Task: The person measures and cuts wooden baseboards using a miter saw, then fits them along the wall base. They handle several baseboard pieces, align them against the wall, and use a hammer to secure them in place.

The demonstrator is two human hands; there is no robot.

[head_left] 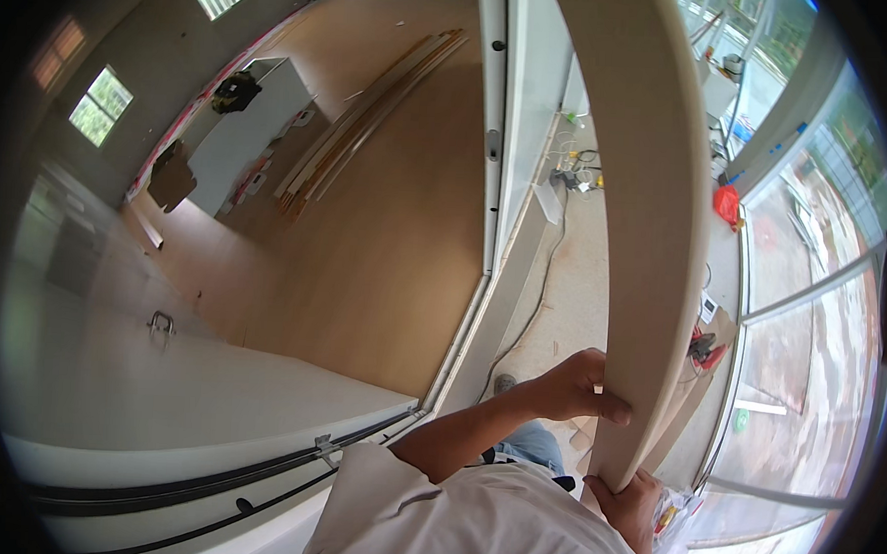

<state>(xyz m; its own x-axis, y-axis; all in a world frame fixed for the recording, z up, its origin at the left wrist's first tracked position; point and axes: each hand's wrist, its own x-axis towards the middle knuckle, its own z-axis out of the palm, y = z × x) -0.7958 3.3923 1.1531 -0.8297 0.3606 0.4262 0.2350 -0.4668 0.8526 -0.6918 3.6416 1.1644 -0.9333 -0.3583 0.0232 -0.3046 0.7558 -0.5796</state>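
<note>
A long beige board (654, 207) with a rounded edge stands up in front of me, slightly tilted, running out of the top of the view. My left hand (582, 387) is closed around its left edge, thumb lying on the broad face and the other fingers partly hidden behind. At the board's lower end, my right hand (632, 503) grips the right edge from below, its fingers partly out of sight. The board hides part of the floor behind it.
Left of me, a white door (211, 396) with a metal handle and a door frame (492, 180) border a wood-floored room holding long strips (371, 115) and a white panel (252, 130). A cable (536, 311) crosses the passage floor. Glazed panels (798, 312), pliers (700, 346) and a red bag (728, 204) are to the right.
</note>
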